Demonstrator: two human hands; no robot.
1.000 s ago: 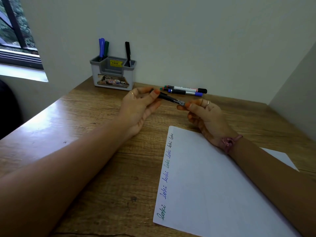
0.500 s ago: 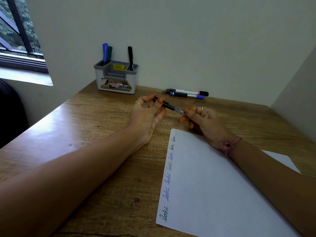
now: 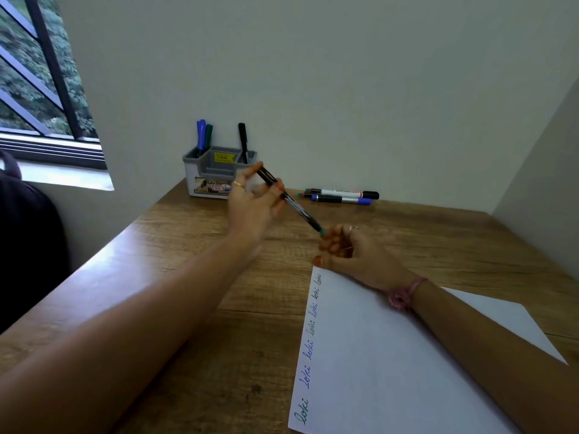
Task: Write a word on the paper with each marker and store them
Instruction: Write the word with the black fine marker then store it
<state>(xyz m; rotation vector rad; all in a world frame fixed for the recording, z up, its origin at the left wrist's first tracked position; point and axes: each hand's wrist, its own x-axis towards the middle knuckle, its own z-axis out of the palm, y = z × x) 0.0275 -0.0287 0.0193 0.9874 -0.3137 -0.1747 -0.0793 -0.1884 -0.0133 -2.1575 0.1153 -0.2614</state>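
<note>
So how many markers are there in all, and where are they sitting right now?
In the organizer: 3, blue marker, green marker, black marker.
Lying on the desk: 2, black-capped marker, blue-capped marker.
Held in the left hand: 1, dark marker.
Total: 6

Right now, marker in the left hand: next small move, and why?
Probably carry the marker on to the holder and drop it in. The left hand grips it alone; the right hand rests near its lower tip, whether touching is unclear. Several words line the paper, and three markers already stand in the holder.
</note>
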